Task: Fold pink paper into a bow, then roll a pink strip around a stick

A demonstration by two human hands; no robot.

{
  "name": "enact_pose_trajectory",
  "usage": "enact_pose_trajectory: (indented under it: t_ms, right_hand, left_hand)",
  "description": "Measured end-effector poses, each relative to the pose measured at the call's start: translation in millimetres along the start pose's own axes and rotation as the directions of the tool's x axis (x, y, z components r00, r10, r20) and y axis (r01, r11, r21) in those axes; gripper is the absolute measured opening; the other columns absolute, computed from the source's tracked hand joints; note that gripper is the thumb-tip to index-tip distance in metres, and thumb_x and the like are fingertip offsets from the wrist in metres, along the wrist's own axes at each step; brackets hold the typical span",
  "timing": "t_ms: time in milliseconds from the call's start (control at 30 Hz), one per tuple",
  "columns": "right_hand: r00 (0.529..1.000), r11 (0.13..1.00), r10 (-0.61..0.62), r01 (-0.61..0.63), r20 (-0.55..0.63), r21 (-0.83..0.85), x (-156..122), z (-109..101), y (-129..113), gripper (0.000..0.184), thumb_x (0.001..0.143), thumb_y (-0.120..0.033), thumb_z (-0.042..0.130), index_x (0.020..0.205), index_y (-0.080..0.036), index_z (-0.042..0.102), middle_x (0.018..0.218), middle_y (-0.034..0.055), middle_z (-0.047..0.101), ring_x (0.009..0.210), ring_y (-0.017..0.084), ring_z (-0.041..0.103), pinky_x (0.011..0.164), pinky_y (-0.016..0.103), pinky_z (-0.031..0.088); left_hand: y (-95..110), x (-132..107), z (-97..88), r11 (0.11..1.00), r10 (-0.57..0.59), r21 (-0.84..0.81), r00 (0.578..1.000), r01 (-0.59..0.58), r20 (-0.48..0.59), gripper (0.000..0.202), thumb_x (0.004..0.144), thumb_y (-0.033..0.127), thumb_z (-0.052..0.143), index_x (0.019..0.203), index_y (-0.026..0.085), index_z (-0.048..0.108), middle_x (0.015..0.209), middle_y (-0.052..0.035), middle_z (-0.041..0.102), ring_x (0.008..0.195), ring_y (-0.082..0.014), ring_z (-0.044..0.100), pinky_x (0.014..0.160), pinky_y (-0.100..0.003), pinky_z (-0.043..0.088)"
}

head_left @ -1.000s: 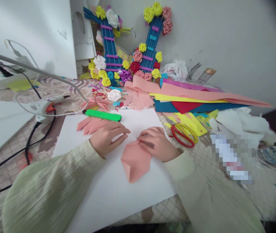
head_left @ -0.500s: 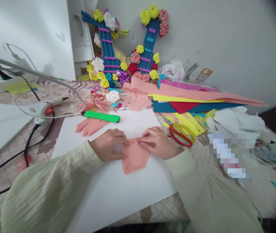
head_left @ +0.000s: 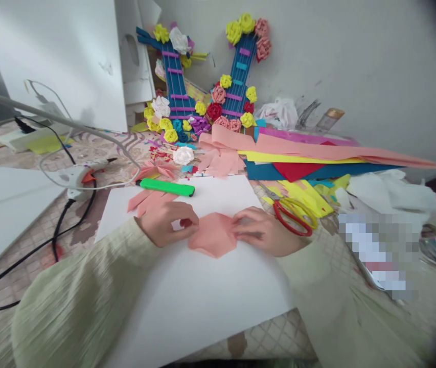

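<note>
A folded piece of pink paper (head_left: pixel 213 234) lies on a white sheet (head_left: pixel 202 296) in front of me. My left hand (head_left: pixel 166 222) pinches its left edge with curled fingers. My right hand (head_left: pixel 266 231) presses on its right edge. Both sleeves are pale green. Beyond my left hand lie several cut pink paper strips (head_left: pixel 146 199) and a green marker (head_left: pixel 167 187).
Red-handled scissors (head_left: pixel 293 216) lie right of the sheet on yellow paper. Long coloured paper sheets (head_left: pixel 317 153) are stacked behind. Two blue guitar-shaped pieces with paper roses (head_left: pixel 202 97) lean on the wall. A glue gun (head_left: pixel 77 176) with cables sits at left.
The pink paper has been folded shorter; its long lower tip is now tucked up. My left hand moved from flat on the sheet onto the paper's left edge.
</note>
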State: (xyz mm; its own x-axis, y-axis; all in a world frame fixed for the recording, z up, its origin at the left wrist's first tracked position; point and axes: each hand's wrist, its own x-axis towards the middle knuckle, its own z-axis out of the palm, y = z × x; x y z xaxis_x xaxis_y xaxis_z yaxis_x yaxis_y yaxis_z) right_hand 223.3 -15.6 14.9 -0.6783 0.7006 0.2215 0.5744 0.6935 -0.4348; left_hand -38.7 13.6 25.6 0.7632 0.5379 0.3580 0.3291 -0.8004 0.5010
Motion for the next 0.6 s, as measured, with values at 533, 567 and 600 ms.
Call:
enact_pose_trajectory:
  t_ms: [533, 567, 600]
  right_hand:
    - [0.995, 0.991, 0.09, -0.094, -0.052, -0.091, 1, 5, -8, 0.013, 0.075, -0.026, 0.056, 0.08, -0.025, 0.068, 0.092, 0.0049, 0.056, 0.092, 0.017, 0.046, 0.082, 0.034, 0.038]
    - [0.993, 0.989, 0.094, -0.101, -0.072, -0.104, 1, 6, -9, 0.013, 0.075, -0.027, 0.056, 0.079, -0.025, 0.068, 0.092, 0.0052, 0.056, 0.092, 0.017, 0.046, 0.082, 0.034, 0.037]
    - [0.992, 0.988, 0.095, -0.105, -0.086, -0.117, 2, 6, -9, 0.013, 0.076, -0.027, 0.056, 0.078, -0.024, 0.068, 0.091, 0.0054, 0.056, 0.092, 0.017, 0.045, 0.082, 0.034, 0.037]
  left_hand:
    - [3, 0, 24.4, 0.975, -0.053, 0.214, 0.998, 0.056, -0.018, 0.01, 0.077, 0.022, 0.046, 0.077, 0.017, 0.054, 0.065, -0.0003, 0.054, 0.06, -0.011, 0.047, 0.056, -0.022, 0.037]
    - [2, 1, 23.9, 0.978, -0.049, 0.2, 0.999, 0.052, -0.02, 0.011, 0.078, 0.021, 0.045, 0.075, 0.017, 0.054, 0.067, -0.0011, 0.054, 0.062, -0.0113, 0.048, 0.058, -0.022, 0.038]
    - [1, 0, 23.6, 0.983, -0.029, 0.181, 1.0, 0.029, -0.004, 0.013, 0.079, 0.02, 0.043, 0.075, 0.017, 0.054, 0.07, -0.0019, 0.055, 0.065, -0.0116, 0.048, 0.061, -0.022, 0.038]
